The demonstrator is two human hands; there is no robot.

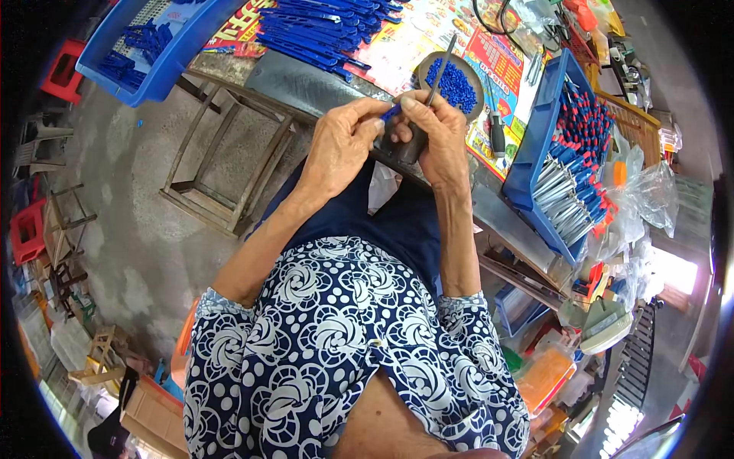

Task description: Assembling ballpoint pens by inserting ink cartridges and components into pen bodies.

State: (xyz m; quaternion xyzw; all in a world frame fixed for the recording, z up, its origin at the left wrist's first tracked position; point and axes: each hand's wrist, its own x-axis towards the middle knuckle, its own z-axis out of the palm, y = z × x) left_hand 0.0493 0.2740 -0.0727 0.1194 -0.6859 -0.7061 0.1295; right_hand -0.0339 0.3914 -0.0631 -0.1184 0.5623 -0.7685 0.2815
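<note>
Over the table's near edge, my hands meet at work. Pinched in my left hand (341, 145) is a narrow blue plastic piece (391, 113), which also touches the fingers of my right hand (439, 136). A slim, dark metal rod-like tool (445, 67) sticks up from my closed right hand; its lower part is hidden by the fingers. Just beyond stands a round bowl (426, 70) of small blue plastic parts (457, 88). A heap of long blue plastic pieces (317, 34) lies to the far left of my hands.
At right, a blue crate (527, 157) holds many metal rods with red and blue ends. A black-handled tool (498, 138) lies beside it on printed paper. Far left sits a blue basket (157, 88) with blue pieces. A wooden stool frame (206, 203) stands below the table.
</note>
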